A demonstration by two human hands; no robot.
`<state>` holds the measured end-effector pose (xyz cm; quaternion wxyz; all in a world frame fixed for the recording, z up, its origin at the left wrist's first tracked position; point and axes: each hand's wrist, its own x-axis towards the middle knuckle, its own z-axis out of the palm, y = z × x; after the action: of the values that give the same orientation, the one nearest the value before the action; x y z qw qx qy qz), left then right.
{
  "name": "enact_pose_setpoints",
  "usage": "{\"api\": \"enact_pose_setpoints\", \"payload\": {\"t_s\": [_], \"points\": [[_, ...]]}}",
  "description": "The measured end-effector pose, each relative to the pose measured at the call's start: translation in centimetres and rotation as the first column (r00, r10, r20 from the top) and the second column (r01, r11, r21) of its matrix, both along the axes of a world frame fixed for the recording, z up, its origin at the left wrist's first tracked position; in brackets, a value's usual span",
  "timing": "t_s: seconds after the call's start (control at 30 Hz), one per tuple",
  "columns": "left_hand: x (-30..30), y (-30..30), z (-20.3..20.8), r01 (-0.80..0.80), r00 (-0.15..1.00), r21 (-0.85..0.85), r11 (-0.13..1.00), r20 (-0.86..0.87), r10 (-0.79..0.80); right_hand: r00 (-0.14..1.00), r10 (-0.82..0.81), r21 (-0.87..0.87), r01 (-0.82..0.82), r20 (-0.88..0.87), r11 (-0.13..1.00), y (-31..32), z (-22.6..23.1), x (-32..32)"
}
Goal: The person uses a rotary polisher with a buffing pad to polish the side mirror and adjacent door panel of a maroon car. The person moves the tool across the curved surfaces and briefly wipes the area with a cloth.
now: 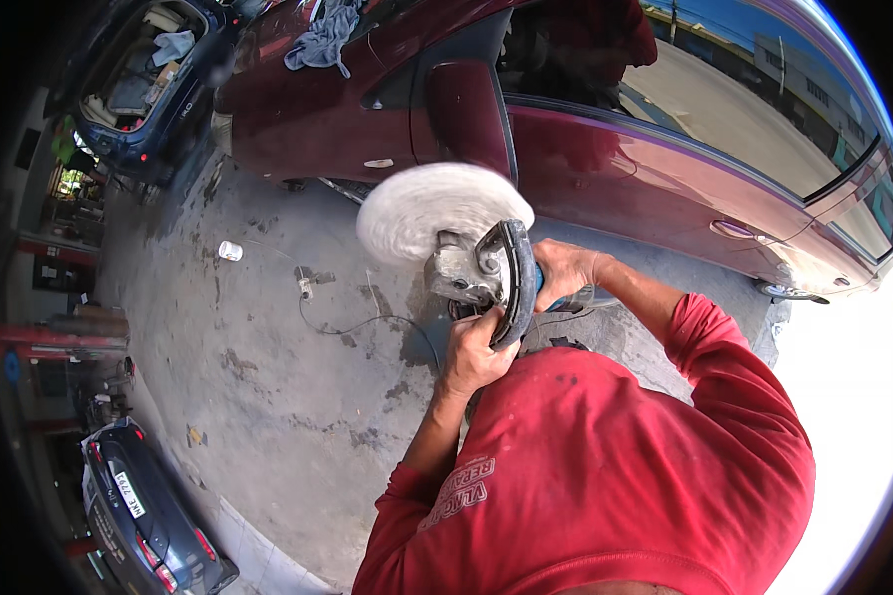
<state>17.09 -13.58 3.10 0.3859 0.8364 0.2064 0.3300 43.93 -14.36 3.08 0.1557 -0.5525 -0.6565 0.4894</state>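
Observation:
A rotary polisher [463, 276] with a round white wool pad [436, 210] is held in front of my body by both hands. Streaks on the pad blur it, as if it is spinning. My left hand [476, 349] is closed round the lower end of the black curved handle [514, 283]. My right hand [563, 270] wraps the blue body behind that handle. Beyond the pad stands a dark red car [605, 169], its side mirror [466, 114] just above the pad's rim. I cannot tell whether the pad touches the car.
A grey-blue cloth [324, 40] lies on the car's front. On the concrete floor [268, 387] are a white container [230, 250] and a dark cord [367, 322]. A blue car with an open back [159, 94] stands far left, a dark car [154, 516] lower left.

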Motion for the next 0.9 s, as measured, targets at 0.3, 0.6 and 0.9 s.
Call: {"api": "enact_pose_setpoints", "payload": {"t_s": [0.3, 0.6, 0.9], "points": [[1.0, -0.2, -0.3, -0.059, 0.998, -0.184, 0.981, -0.048, 0.051, 0.998, -0.056, -0.027, 0.056, 0.018, 0.998, -0.5, -0.4, -0.3], [-1.9, 0.8, 14.4, -0.025, 1.000, -0.473, 0.881, -0.023, 0.016, 0.902, -0.073, -0.239, -0.034, -0.425, 0.970, -2.3, 8.1, -1.1], [0.5, 5.2, 15.9, -0.219, 0.833, 0.087, 0.972, 0.535, 0.140, 0.762, -0.153, -0.369, -0.120, -0.629, 0.922, 1.2, 15.5, 0.0]]}}
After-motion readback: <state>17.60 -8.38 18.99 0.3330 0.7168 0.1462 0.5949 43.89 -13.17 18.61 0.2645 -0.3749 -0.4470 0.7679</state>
